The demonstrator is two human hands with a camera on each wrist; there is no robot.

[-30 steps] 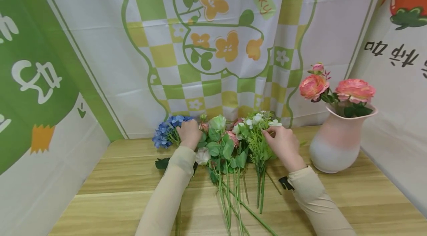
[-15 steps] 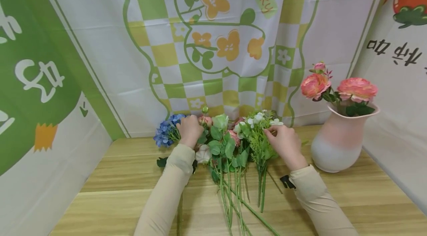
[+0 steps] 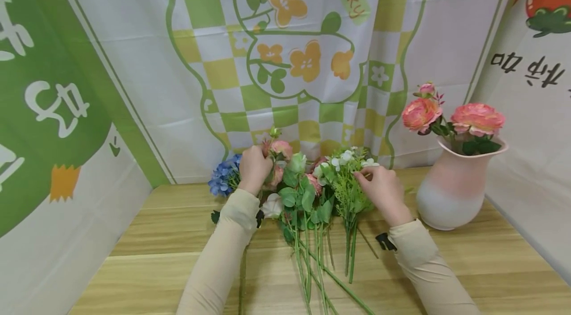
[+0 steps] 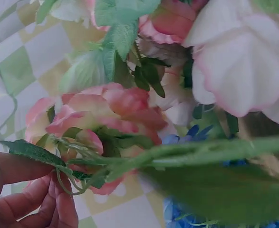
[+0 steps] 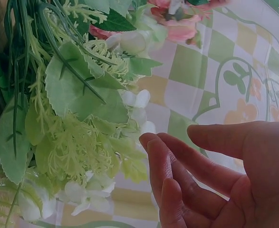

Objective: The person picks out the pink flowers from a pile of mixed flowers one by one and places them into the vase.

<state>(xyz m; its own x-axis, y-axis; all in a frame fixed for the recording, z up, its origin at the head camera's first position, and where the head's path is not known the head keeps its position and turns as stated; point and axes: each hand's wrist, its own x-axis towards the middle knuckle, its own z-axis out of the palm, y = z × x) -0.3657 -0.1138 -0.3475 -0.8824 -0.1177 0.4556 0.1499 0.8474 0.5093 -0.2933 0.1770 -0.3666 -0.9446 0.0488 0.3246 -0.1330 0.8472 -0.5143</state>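
My left hand (image 3: 255,169) pinches a leafy green stem tip beside a pink artificial flower (image 4: 106,107); thumb and fingertips meet there in the left wrist view. This pink bloom is raised over the bunch, next to the blue hydrangea (image 3: 221,177). My right hand (image 3: 383,193) hovers by a spray of white flowers and light greenery (image 5: 82,147). Its fingers are loosely bent with a gap to the thumb, and nothing is held between them. Between the hands lie a pale green rose (image 3: 296,162), a white bloom (image 3: 271,205) and several green stems (image 3: 308,265).
A pink and white vase (image 3: 451,191) with pink peonies (image 3: 478,119) stands at the right of the wooden table (image 3: 147,255). Behind the flowers hangs a checkered cloth backdrop (image 3: 308,87). Printed panels flank both sides.
The pink flower at my left hand has come up above the other blooms, and that hand has risen slightly. My right hand has stayed almost in place.
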